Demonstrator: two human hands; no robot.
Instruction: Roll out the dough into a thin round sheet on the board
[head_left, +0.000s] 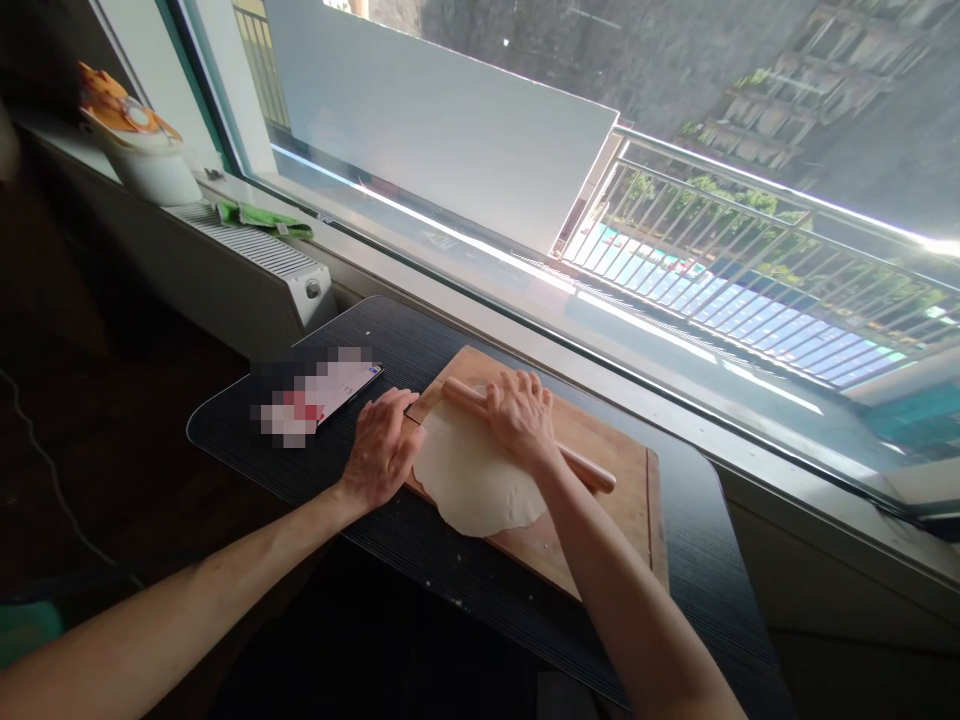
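left fingers: I see them (396,402) loosely bent, tips pointing far, lying at the left corner of the board (626,490). They grip nothing.
left hand: left hand (382,452) is palm down, heel on the table (450,575) just left of the board, thumb side touching the dough (472,485) at its left edge.
right fingers: spread (529,386) and stretched flat across the rolling pin (586,466), not curled under it as far as I can tell.
right hand: right hand (517,418) is palm down on the middle of the pin, over the far part of the dough. The forearm runs to the near right across the board.
rolling pin: light wood, lying slantwise from far left to near right. The left end pokes out near the board's far-left corner. The right end sticks out past the wrist over bare board.
dough: pale, thin, roughly round sheet, flat on the left half of the board, with an irregular near edge close to the board's near edge.
board: wooden, rectangular, set at an angle on the table, right half bare.
table: dark ribbed top, rounded corners, close to the window sill.
phone: phone (330,392) lies flat on the table, just left of the left hand. The screen is blurred and I can't read it.
far left: radiator (247,255) under the sill, green cloth (262,216) on it, white pot (146,165) with an orange lid beyond.
far: large window, railing (750,230) outside.
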